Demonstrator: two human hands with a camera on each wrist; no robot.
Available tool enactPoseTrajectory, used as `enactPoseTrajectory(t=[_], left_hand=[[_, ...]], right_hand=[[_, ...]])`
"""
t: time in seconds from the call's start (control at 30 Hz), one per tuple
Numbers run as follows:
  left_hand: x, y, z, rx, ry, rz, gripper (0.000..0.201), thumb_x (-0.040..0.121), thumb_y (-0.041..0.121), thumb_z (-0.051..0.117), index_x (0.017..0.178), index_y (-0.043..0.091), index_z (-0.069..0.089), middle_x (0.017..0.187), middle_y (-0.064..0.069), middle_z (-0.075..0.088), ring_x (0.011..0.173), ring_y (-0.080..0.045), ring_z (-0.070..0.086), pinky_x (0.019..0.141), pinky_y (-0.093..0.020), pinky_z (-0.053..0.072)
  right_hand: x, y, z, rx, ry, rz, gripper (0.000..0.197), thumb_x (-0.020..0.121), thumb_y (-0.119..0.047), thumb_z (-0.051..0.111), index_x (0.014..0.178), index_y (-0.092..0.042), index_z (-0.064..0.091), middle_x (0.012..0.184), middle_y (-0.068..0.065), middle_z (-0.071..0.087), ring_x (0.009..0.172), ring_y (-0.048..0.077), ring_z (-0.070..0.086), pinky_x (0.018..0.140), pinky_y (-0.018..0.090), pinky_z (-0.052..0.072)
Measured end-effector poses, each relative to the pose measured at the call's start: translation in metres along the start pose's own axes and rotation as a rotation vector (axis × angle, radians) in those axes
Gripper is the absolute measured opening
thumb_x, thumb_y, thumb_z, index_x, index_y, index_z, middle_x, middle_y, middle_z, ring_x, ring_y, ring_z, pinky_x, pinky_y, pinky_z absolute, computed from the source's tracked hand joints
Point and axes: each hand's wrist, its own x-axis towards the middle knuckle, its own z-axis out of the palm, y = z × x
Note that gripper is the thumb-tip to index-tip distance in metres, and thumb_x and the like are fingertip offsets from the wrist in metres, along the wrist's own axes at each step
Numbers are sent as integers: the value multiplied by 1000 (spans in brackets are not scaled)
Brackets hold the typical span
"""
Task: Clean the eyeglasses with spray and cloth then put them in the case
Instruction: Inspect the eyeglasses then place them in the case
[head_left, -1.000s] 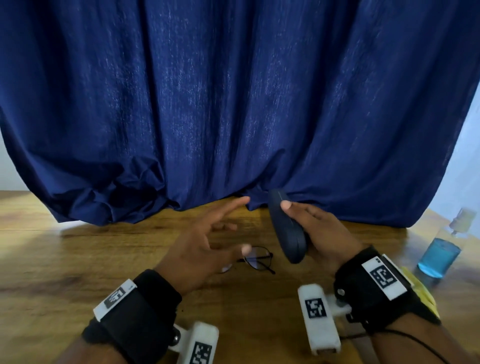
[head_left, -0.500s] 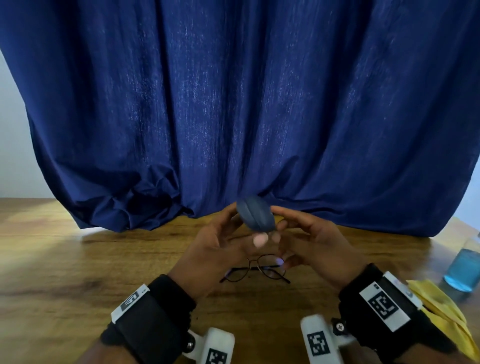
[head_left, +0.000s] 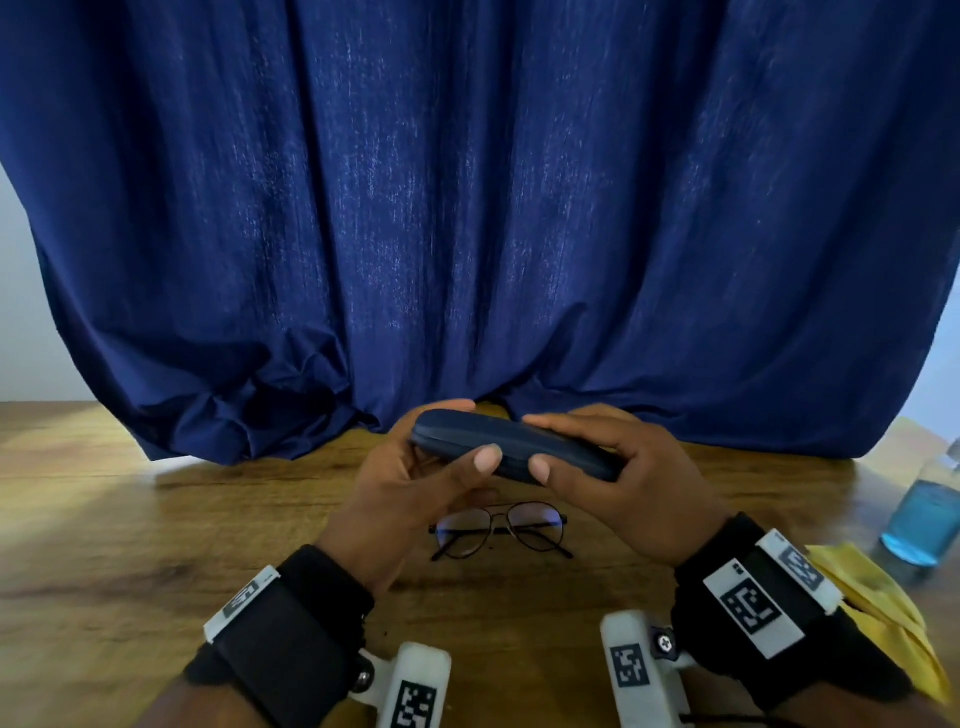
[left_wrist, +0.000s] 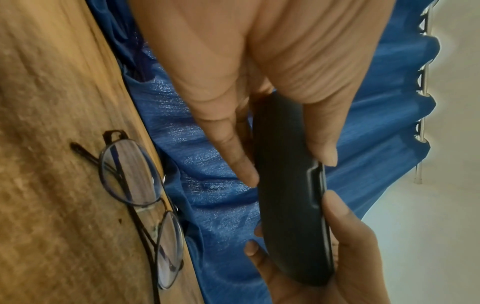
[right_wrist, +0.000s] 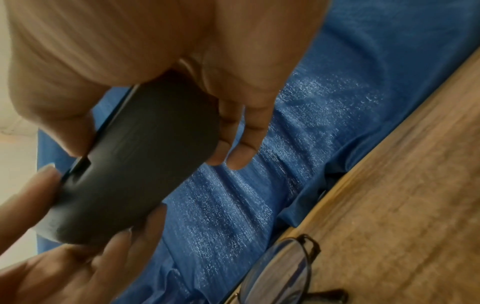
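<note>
A dark blue closed eyeglass case (head_left: 511, 451) (left_wrist: 291, 197) (right_wrist: 135, 164) is held level above the table by both hands. My left hand (head_left: 431, 467) grips its left end, thumb on the near side and fingers behind. My right hand (head_left: 602, 467) grips the right end the same way. Both thumbs sit close together at the seam. The thin-rimmed eyeglasses (head_left: 501, 530) (left_wrist: 140, 201) (right_wrist: 283, 273) lie folded on the wooden table (head_left: 104, 545) right under the case. The blue spray bottle (head_left: 922, 519) and the yellow cloth (head_left: 878, 597) are at the right.
A dark blue curtain (head_left: 467, 208) hangs across the back and bunches on the table just behind my hands. The table's right edge runs close to the bottle.
My right hand brought the case from upright to level in front of me. My left hand, open a second ago, has taken hold of the case's left end.
</note>
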Motion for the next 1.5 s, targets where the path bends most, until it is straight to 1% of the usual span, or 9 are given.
enactPoseTrajectory(t=[0.43, 0.67, 0.77, 0.87, 1.0, 1.13, 1.33, 1.43, 1.5], left_hand=[[0, -3, -6, 181, -11, 74, 60, 70, 19, 81, 126, 16, 60, 115, -9, 75, 109, -26, 72, 88, -32, 61], [-3, -1, -1, 317, -154, 167, 97, 82, 5, 75, 154, 42, 21, 118, -8, 76, 115, -22, 71, 97, -33, 57], [-2, 6, -2, 317, -80, 204, 99, 80, 8, 75, 155, 43, 22, 122, 13, 73, 116, -13, 70, 101, -35, 56], [3, 14, -20, 235, 100, 262, 101, 78, 19, 84, 151, 56, 24, 132, 29, 63, 124, -9, 64, 102, -44, 55], [11, 13, -43, 46, 269, 291, 102, 77, 16, 82, 151, 57, 25, 150, 15, 52, 130, -15, 61, 103, -47, 54], [15, 2, -46, 24, 305, 308, 103, 74, 19, 81, 152, 56, 24, 151, 21, 48, 134, -16, 57, 103, -45, 54], [17, -5, -45, 76, 282, 325, 100, 83, 12, 80, 150, 59, 23, 143, 32, 52, 137, -12, 53, 112, -53, 44], [17, -6, -46, 71, 268, 318, 100, 84, 10, 79, 150, 61, 23, 151, 23, 49, 138, -12, 53, 113, -54, 43], [17, -6, -46, 75, 255, 320, 100, 85, 10, 79, 150, 61, 22, 154, 20, 46, 139, -14, 51, 113, -54, 43]], right_hand=[[-3, 2, 2, 13, 72, 15, 37, 79, -44, 81, 114, -32, 75, 103, -10, 73, 95, 11, 70, 80, 33, 58], [4, 10, -1, 163, 226, 192, 30, 84, -47, 70, 110, -32, 73, 102, -13, 76, 97, 0, 70, 87, 27, 56], [6, 14, 2, 237, 319, 260, 45, 82, -56, 65, 121, -33, 64, 101, -8, 72, 99, 7, 68, 88, 28, 53], [7, 18, -2, 230, 407, 333, 24, 93, -46, 62, 115, -36, 64, 102, -7, 71, 97, 10, 66, 88, 38, 56], [3, 25, 6, 71, 147, 382, 9, 91, -41, 67, 96, -35, 72, 102, -13, 72, 95, 1, 66, 94, 35, 54], [3, 27, 25, -230, -180, 364, 35, 77, -63, 68, 110, -51, 66, 125, -17, 57, 125, 7, 48, 111, 39, 38], [12, 31, 58, -270, -339, 440, 33, 63, -75, 49, 89, -58, 61, 145, -5, 43, 141, 19, 41, 117, 46, 34], [14, 29, 67, -318, -369, 425, 5, 81, -60, 57, 80, -55, 60, 144, -3, 45, 141, 17, 39, 115, 46, 34], [13, 29, 67, -365, -347, 390, 16, 91, -44, 62, 76, -50, 61, 135, -4, 53, 138, 15, 39, 113, 40, 35]])
